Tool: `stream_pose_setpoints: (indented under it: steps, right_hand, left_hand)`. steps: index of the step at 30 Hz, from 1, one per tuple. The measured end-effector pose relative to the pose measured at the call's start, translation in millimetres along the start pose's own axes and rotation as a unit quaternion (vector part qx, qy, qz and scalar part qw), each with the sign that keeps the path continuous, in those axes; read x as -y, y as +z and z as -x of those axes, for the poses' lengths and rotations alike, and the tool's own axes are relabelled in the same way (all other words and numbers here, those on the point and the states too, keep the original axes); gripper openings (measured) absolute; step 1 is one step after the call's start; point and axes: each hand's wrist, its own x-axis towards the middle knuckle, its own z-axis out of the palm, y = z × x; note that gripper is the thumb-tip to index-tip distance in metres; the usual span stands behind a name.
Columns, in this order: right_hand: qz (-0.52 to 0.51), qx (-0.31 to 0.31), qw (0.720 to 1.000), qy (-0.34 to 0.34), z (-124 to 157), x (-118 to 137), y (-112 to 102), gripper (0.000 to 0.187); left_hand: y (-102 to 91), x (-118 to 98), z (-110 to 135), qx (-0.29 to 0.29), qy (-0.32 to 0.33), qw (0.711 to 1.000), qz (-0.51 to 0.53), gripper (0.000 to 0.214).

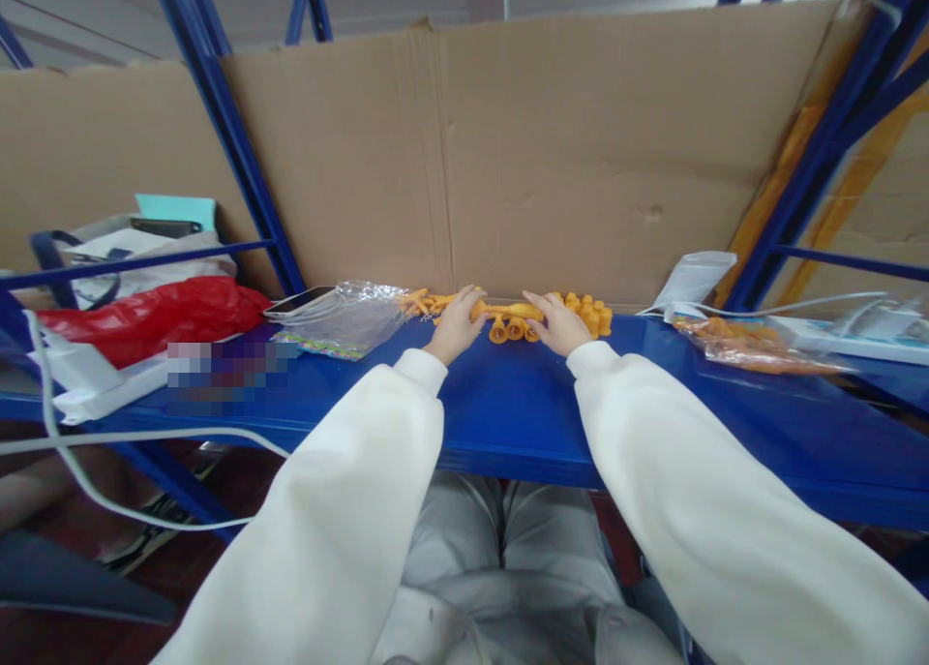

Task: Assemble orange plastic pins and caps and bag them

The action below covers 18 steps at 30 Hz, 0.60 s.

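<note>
Both of my hands reach to the back of the blue shelf, where small yellow plastic pieces lie in a row. My left hand (pixel 457 326) rests over the left part of the row, thumb apart from the fingers, touching or just above the pieces. To its left are thin branching yellow pieces (pixel 416 303). My right hand (pixel 560 325) lies over the right part, fingers stretched and apart. Between the hands stand round, cup-like yellow pieces (pixel 515 330) and a long yellow piece. Blocky yellow pieces (pixel 593 314) sit right of my right hand. What lies under my palms is hidden.
A clear plastic bag (pixel 363 321) and a phone (pixel 301 302) lie left of the hands. Further left are a red bag (pixel 160 317) and a white power strip (pixel 120 389). At right lies a bag of orange pieces (pixel 751 344). Cardboard (pixel 581 152) closes the back.
</note>
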Motion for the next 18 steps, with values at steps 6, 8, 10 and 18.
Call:
stream_pose_setpoints:
  steps: [6, 8, 10, 18]
  right_hand:
    - [-0.055, -0.046, 0.997, 0.008, -7, -12, 5, 0.050]
    - [-0.084, -0.047, 0.995, 0.016, -8, -17, 7, 0.043]
    - [-0.124, -0.051, 0.991, 0.015, -9, -22, 9, 0.039]
    - [-0.232, -0.037, 0.971, 0.052, -13, -25, 14, 0.044]
  left_hand:
    - [-0.8, -5, -1, 0.000, 0.003, 1.000, 0.014, 0.019]
    - [-0.1, -5, 0, -0.013, 0.012, 1.000, 0.012, 0.018]
    - [0.7, -5, 1, -0.025, 0.017, 1.000, 0.008, 0.018]
    - [0.7, -6, 4, -0.024, 0.001, 1.000, -0.007, 0.018]
